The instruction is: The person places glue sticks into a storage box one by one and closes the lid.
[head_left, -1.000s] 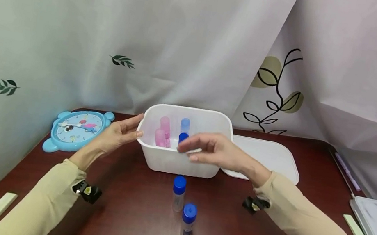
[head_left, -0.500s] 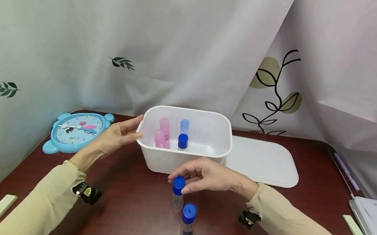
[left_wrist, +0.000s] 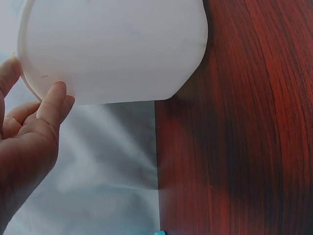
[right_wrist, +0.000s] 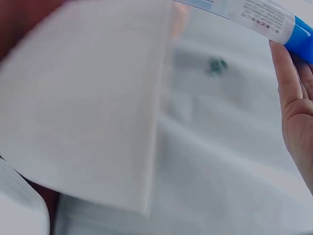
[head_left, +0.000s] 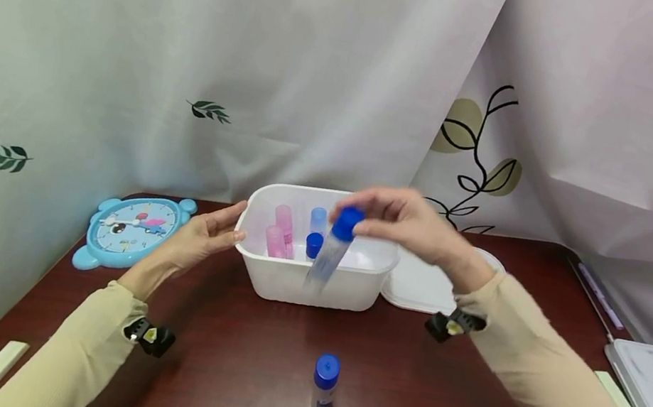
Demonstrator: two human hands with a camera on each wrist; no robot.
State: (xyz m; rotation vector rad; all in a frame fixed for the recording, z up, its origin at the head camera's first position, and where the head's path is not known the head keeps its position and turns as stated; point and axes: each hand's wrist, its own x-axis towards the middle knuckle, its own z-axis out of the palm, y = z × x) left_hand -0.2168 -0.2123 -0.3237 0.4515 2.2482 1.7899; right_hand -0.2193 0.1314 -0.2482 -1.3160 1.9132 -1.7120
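Head view has the right hand [head_left: 404, 220] pinching a blue-capped tube [head_left: 333, 248] by its cap so it dangles tilted over the white tub [head_left: 287, 283]'s front rim, while the left hand [head_left: 201, 234], fingers straight and together, braces the tub's side to steady it.

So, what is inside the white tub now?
In the tub: two pink tubes and two blue-capped tubes, upright. Its front wall hides their lower ends and the floor.

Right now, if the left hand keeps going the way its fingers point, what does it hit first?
The left hand is already there: its fingers touch the left end wall of the white plastic tub. Nothing lies between them.
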